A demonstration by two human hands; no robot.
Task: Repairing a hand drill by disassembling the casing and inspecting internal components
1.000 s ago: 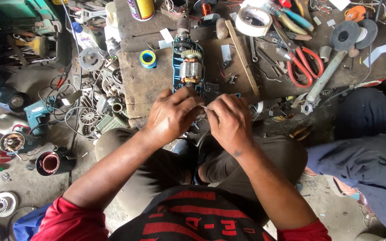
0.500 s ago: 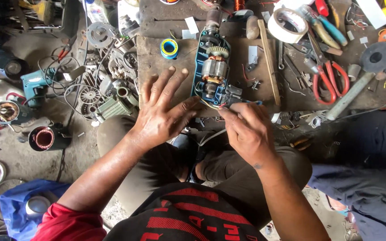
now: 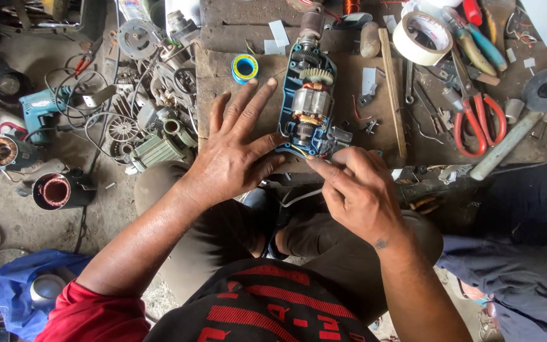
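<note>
An opened power tool (image 3: 308, 104) with a blue housing lies on the wooden workbench (image 3: 223, 82), its copper-wound armature and gears exposed. My left hand (image 3: 235, 152) rests flat on the bench just left of the tool, fingers spread, thumb touching the housing's near end. My right hand (image 3: 356, 190) is at the tool's near end, its fingertips pinching the thin wires (image 3: 300, 151) that come out of the housing. A pale cable (image 3: 299, 196) hangs down below the bench edge between my knees.
On the bench lie a roll of blue tape (image 3: 245, 66), a white tape roll (image 3: 422, 38), red-handled pliers (image 3: 479, 123), a hammer (image 3: 527, 120) and a wooden stick (image 3: 392, 95). Motor parts, a blue drill (image 3: 42, 107) and stators (image 3: 55, 190) litter the floor left. Another person's legs (image 3: 520, 253) are right.
My left hand opened from beside my right hand and spread flat on the bench left of the tool. My right hand stayed at the wires. The view shifted closer.
</note>
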